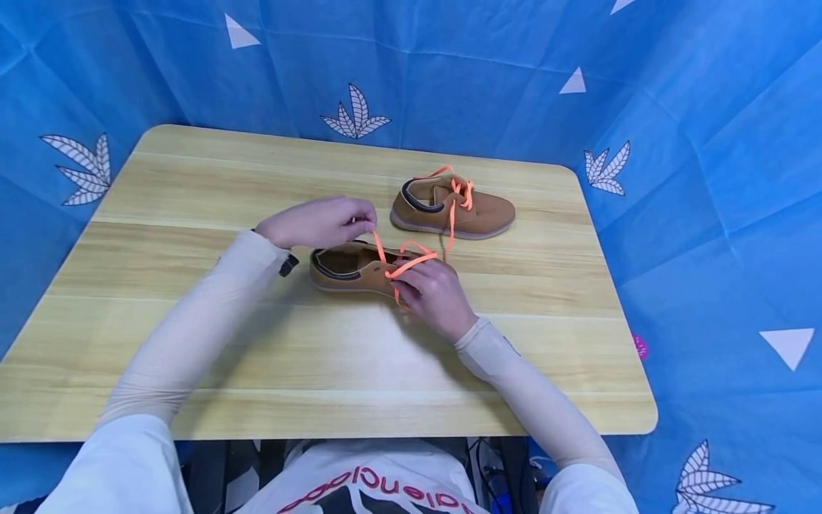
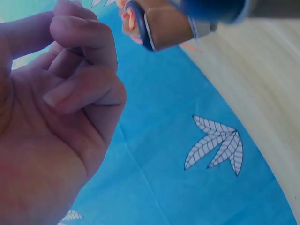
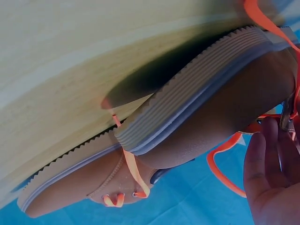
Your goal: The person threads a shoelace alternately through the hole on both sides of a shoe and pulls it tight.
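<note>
A brown shoe (image 1: 359, 271) with orange laces lies nearest to both hands, its toe end hidden behind the right hand. Between thumb and fingers, my left hand (image 1: 327, 223) pinches one end of the orange shoelace (image 1: 380, 247), drawn up taut above the shoe opening. The left wrist view shows that hand (image 2: 70, 93) with its fingers bent inward. My right hand (image 1: 437, 296) is at the lace holes, fingers curled on the lace, with an orange strand across them. In the right wrist view the right fingers (image 3: 269, 159) reach the shoe's upper (image 3: 225, 117).
A second brown shoe (image 1: 491, 212), its orange lace tied through the holes, stands just behind the first, toe to the right. Both are on a light wooden table (image 1: 193, 343). A blue patterned cloth (image 1: 449, 71) hangs around the back and sides.
</note>
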A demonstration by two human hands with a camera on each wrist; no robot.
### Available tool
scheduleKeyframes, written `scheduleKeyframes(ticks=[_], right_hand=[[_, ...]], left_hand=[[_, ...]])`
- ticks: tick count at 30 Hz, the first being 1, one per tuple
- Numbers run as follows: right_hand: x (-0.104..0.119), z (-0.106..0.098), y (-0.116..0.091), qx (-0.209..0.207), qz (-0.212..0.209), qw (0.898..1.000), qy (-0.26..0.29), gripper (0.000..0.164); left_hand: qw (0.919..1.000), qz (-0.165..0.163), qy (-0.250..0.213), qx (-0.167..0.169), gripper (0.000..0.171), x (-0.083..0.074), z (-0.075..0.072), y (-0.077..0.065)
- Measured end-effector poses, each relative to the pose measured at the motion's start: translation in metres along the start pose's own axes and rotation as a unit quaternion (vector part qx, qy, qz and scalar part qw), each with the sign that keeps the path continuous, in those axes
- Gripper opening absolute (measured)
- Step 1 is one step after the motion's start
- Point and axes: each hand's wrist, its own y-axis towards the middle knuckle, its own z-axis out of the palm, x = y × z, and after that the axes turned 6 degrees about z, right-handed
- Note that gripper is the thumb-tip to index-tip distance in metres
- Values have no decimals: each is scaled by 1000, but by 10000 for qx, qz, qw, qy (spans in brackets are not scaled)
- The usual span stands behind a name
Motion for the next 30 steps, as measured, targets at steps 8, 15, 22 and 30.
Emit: scheduleKeyframes(ticks=[8,15,22,30], right_hand=[[0,-1,-1,-8,40,10000,50,13],[0,-1,-1,-15,-2,10000,86,13],[-1,0,-1,-78,-27,10000,20,11],[0,-1,-2,-54,17,10000,45,10]], left_hand=[[9981,-61,-190,-587,20,7,-22,-5],[9949,-274,-306,-919,25,4,-35,-7],[9902,-409,-394,-1273,33,-2,-48,-7],[9840,-633,-586,-1560,34,-12,-60,-9]])
